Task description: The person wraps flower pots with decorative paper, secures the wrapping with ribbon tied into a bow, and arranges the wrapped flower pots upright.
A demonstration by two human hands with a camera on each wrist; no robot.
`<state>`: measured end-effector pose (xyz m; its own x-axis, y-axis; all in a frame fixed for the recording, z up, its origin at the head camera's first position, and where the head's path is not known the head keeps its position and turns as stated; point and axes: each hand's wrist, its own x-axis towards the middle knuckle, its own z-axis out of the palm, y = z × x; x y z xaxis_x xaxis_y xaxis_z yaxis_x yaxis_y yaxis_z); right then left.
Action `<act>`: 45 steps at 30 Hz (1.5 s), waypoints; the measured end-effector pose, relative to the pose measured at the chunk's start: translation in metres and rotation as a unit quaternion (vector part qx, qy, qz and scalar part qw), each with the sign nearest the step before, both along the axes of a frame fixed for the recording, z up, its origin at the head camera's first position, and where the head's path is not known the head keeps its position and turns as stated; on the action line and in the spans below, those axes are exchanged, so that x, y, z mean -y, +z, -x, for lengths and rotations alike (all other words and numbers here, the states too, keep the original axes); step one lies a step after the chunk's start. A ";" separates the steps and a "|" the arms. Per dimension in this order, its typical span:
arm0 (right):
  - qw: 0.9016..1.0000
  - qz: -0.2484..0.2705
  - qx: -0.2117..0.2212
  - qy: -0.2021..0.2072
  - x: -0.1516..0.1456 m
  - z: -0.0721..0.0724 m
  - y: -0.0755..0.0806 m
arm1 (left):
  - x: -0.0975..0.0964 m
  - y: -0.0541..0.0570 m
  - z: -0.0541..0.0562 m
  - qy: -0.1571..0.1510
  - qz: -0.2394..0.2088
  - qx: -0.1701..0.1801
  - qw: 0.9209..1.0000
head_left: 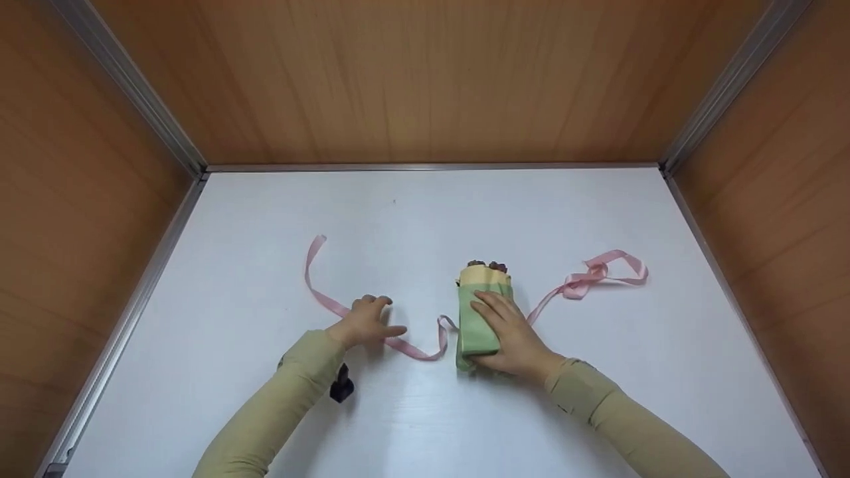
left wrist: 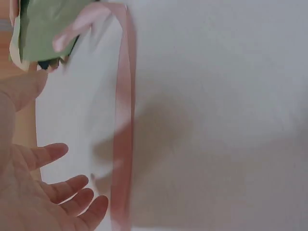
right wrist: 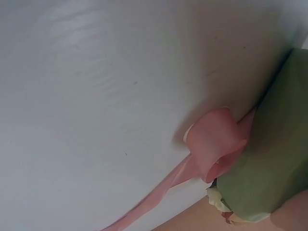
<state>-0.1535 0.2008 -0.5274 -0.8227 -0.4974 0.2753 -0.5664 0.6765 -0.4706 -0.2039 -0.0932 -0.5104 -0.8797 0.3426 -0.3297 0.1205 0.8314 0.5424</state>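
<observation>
A small bundle wrapped in green and cream paper [head_left: 475, 328], seemingly a bouquet, lies on the white table with brownish-red tops at its far end. My right hand [head_left: 518, 342] grips it, fingers across the upper face and thumb by the near end. In the right wrist view, cream and pinkish petals [right wrist: 219, 199] peek from the green wrap [right wrist: 272, 149]. A pink ribbon [head_left: 417, 352] extends out on both sides of the bundle, apparently passing under it. Over its left stretch hovers my left hand [head_left: 364, 322], fingers spread and holding nothing; the left wrist view shows the ribbon [left wrist: 123, 120] beside the fingertips.
To the right of the bundle, the ribbon's other end lies in a loose, tangled loop [head_left: 597, 272]. A small black object [head_left: 341, 386] shows by the left wrist. Wood-grain panels [head_left: 425, 79] with metal edging enclose the white table [head_left: 425, 219] at the back and sides.
</observation>
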 end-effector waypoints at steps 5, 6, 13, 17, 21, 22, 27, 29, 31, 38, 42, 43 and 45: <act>1.000 -0.002 -0.005 -0.001 0.000 0.000 -0.001 | 0.012 -0.009 -0.002 -0.036 0.051 -0.019 0.998; 1.000 -0.003 -0.006 -0.001 0.000 0.000 -0.001 | 0.013 -0.011 -0.003 -0.046 0.055 -0.031 0.997; 1.000 -0.002 -0.014 -0.003 0.000 0.000 -0.002 | 0.019 -0.017 -0.008 -0.073 0.037 -0.127 0.988; 1.000 0.001 -0.022 -0.001 0.000 -0.001 -0.002 | 0.030 -0.019 -0.008 -0.081 -0.007 -0.156 0.984; 1.000 -0.001 -0.017 -0.003 -0.001 -0.001 -0.002 | 0.046 -0.019 -0.006 -0.070 -0.019 -0.164 0.984; 1.000 -0.002 -0.013 -0.004 -0.002 -0.001 -0.002 | 0.051 -0.019 -0.005 -0.062 -0.014 -0.166 0.984; 1.000 -0.004 0.012 -0.006 -0.004 -0.001 -0.001 | 0.074 -0.010 -0.001 0.020 0.015 -0.131 0.991; 1.000 -0.006 0.014 -0.003 -0.005 -0.001 0.000 | 0.081 -0.007 -0.001 0.042 0.019 -0.112 0.993; 1.000 -0.008 0.015 -0.002 -0.005 -0.001 0.000 | 0.085 -0.004 0.000 0.052 0.014 -0.100 0.994; 1.000 -0.018 0.019 -0.001 -0.006 0.000 0.001 | 0.086 -0.002 0.002 0.061 0.019 -0.086 0.994; 1.000 -0.021 0.013 -0.001 -0.006 0.000 0.000 | 0.085 -0.001 0.003 0.060 0.006 -0.047 0.997; 1.000 -0.021 0.007 0.000 -0.006 -0.001 0.000 | 0.085 0.000 0.004 0.054 0.000 -0.037 0.998; 1.000 -0.020 -0.001 -0.002 -0.007 -0.001 0.000 | 0.085 0.002 0.005 0.041 -0.010 -0.019 0.999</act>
